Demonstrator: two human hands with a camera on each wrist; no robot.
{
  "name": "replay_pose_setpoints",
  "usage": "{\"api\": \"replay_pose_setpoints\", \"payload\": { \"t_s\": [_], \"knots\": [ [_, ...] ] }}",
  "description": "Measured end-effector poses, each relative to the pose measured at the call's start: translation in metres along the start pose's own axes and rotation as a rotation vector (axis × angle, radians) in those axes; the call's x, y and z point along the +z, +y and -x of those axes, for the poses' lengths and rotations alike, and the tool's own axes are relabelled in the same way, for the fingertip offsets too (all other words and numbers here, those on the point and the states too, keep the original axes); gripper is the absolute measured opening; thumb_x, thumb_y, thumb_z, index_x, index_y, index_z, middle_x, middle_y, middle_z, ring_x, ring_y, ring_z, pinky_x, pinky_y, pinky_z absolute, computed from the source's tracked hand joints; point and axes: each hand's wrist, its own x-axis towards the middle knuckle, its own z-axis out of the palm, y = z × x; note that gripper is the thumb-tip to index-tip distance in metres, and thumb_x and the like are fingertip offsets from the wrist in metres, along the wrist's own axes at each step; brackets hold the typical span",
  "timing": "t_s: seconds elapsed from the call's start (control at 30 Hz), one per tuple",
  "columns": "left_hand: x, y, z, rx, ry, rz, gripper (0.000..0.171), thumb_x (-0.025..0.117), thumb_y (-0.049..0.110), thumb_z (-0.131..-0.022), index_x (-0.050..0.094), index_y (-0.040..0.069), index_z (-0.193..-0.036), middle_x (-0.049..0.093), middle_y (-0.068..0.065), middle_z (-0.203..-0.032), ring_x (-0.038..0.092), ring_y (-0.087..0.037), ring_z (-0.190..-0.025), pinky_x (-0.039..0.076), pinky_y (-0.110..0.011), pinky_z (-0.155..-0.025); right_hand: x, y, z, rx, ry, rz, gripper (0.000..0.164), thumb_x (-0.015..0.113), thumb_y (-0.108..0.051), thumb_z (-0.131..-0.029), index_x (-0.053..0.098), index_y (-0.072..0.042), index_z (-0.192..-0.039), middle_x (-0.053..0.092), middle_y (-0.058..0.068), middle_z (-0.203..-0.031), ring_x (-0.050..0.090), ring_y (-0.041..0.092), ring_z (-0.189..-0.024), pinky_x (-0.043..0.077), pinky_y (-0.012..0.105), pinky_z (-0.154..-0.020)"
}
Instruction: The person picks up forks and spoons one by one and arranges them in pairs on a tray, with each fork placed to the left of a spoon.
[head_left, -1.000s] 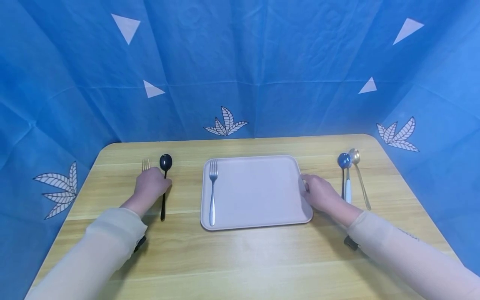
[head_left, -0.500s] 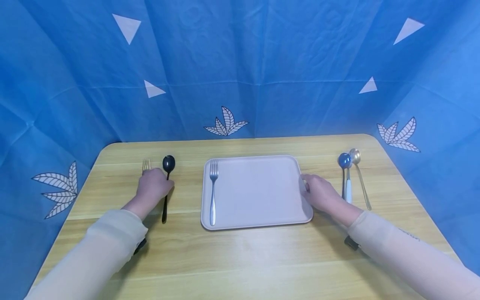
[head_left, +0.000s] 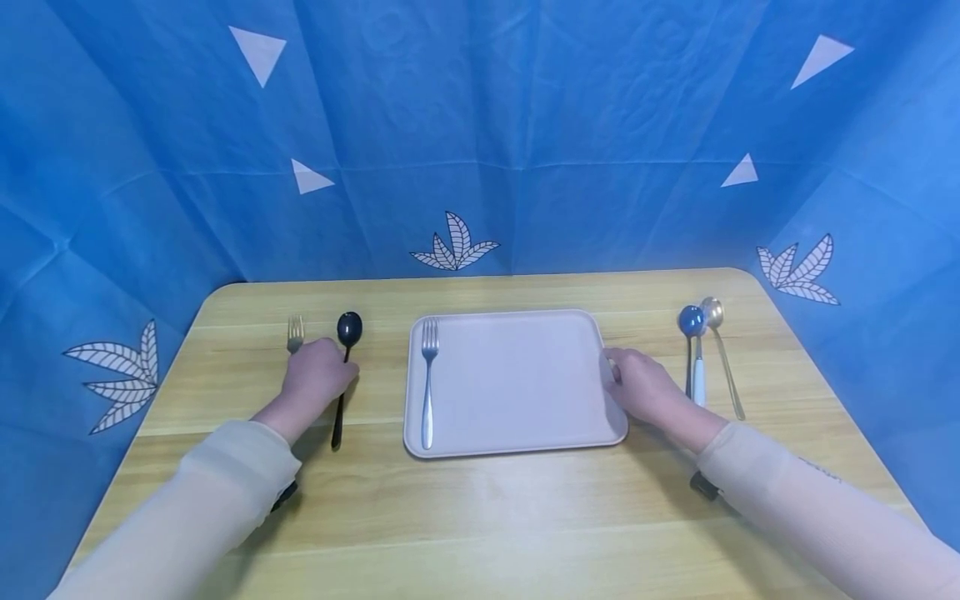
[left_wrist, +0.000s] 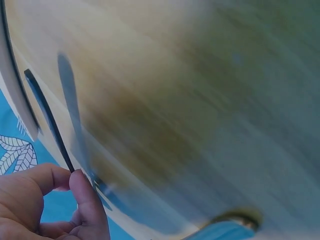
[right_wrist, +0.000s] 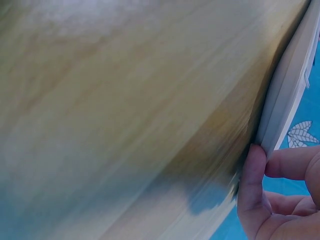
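My left hand (head_left: 317,375) pinches a black spoon (head_left: 349,329) by its handle between thumb and finger. In the left wrist view the spoon's handle (left_wrist: 47,112) stands off the tabletop, apart from its shadow. Just left of that hand lies a gold-toned fork (head_left: 296,332), its lower part hidden by the hand. My right hand (head_left: 645,387) grips the right edge of a pale rectangular tray (head_left: 517,383); the right wrist view has thumb and finger on the tray's rim (right_wrist: 280,95). A silver fork (head_left: 428,387) lies lengthwise along the tray's left side.
Right of the tray lie a dark-handled spoon (head_left: 691,321), a spoon with a light blue handle (head_left: 699,383) and a gold-toned spoon (head_left: 726,358), close together. The wooden table (head_left: 487,525) ends at a blue curtain (head_left: 570,167) behind and at both sides.
The left hand has moved a little to the right, carrying the black spoon toward the tray and uncovering more of the gold fork. My right hand and the tray stay in place.
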Motion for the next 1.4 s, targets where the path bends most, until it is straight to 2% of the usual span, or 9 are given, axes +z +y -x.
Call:
{"api": "replay_pose_setpoints", "payload": {
  "t_s": [0.3,0.47,0.67,0.87,1.4],
  "knots": [
    [0.001,0.003,0.001,0.049,0.032,-0.033,0.033,0.057,0.016,-0.088,0.044,0.012,-0.058,0.037,0.002,-0.05,0.043,-0.02,-0.047,0.035,-0.033,-0.05,0.0,0.0,-0.001,0.004,0.0,0.0,0.057,0.065,-0.002,-0.089,0.045,0.011,-0.14,0.066,0.021,-0.103,0.065,0.031,-0.089,0.056,0.046,-0.08],
    [0.003,0.005,0.002,0.052,0.031,-0.043,0.034,0.058,0.018,-0.088,0.043,0.014,-0.057,0.036,0.003,-0.049,0.043,-0.02,-0.046,0.035,-0.033,-0.049,-0.001,-0.001,0.0,0.001,0.002,0.003,0.057,0.065,-0.002,-0.089,0.044,0.012,-0.14,0.065,0.019,-0.1,0.063,0.03,-0.087,0.056,0.046,-0.079],
    [0.003,0.011,0.004,0.052,0.018,-0.006,0.035,0.057,0.016,-0.087,0.041,0.014,-0.056,0.033,0.003,-0.049,0.039,-0.018,-0.045,0.034,-0.031,-0.048,-0.001,-0.001,0.0,0.005,-0.002,0.005,0.057,0.064,-0.003,-0.089,0.044,0.012,-0.141,0.065,0.017,-0.098,0.063,0.028,-0.085,0.055,0.045,-0.079],
    [0.007,0.02,0.007,0.063,-0.004,0.039,0.039,0.057,0.014,-0.086,0.04,0.015,-0.051,0.03,0.005,-0.047,0.034,-0.014,-0.042,0.031,-0.028,-0.045,-0.001,-0.001,0.0,0.006,-0.003,0.001,0.057,0.065,-0.003,-0.089,0.044,0.012,-0.141,0.065,0.021,-0.103,0.064,0.031,-0.089,0.056,0.046,-0.081],
    [0.015,0.031,0.008,0.07,-0.007,0.041,0.038,0.058,0.015,-0.085,0.041,0.016,-0.052,0.032,0.005,-0.047,0.035,-0.014,-0.042,0.032,-0.03,-0.046,0.0,-0.001,0.001,0.003,-0.005,-0.002,0.057,0.065,-0.002,-0.089,0.045,0.012,-0.14,0.066,0.022,-0.104,0.066,0.033,-0.091,0.056,0.046,-0.081]
  ]
}}
